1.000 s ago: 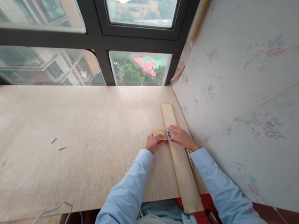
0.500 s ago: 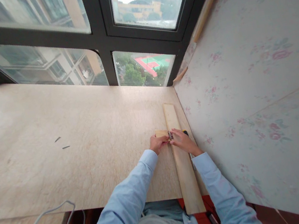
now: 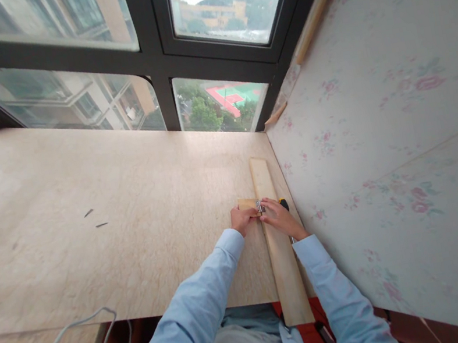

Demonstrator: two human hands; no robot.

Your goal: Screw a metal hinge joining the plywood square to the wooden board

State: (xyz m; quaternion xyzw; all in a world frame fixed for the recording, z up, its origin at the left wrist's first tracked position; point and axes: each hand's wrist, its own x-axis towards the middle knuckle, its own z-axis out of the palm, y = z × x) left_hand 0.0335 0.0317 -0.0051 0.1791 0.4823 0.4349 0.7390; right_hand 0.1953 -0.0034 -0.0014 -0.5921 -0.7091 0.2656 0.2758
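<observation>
A small shiny metal hinge sits where a short wooden piece meets the left edge of a long wooden plank. My left hand is closed at the short piece, its fingertips reaching the hinge's left side. Over the plank, my right hand has its thumb and fingers closed about the hinge from the right. The fingertips partly cover the hinge, so its exact seating is unclear. Behind my right hand, a black and yellow tool handle shows beside the plank.
The plank lies lengthwise on the tabletop and overhangs its front edge. Two thin dark slivers lie far to the left. A white cable crosses the front left corner. A flowered wall closes off the right, windows the back.
The hinge has tilted slightly between my fingers and shows a brighter face. Both hands have shifted only a little, and more of the tool handle shows.
</observation>
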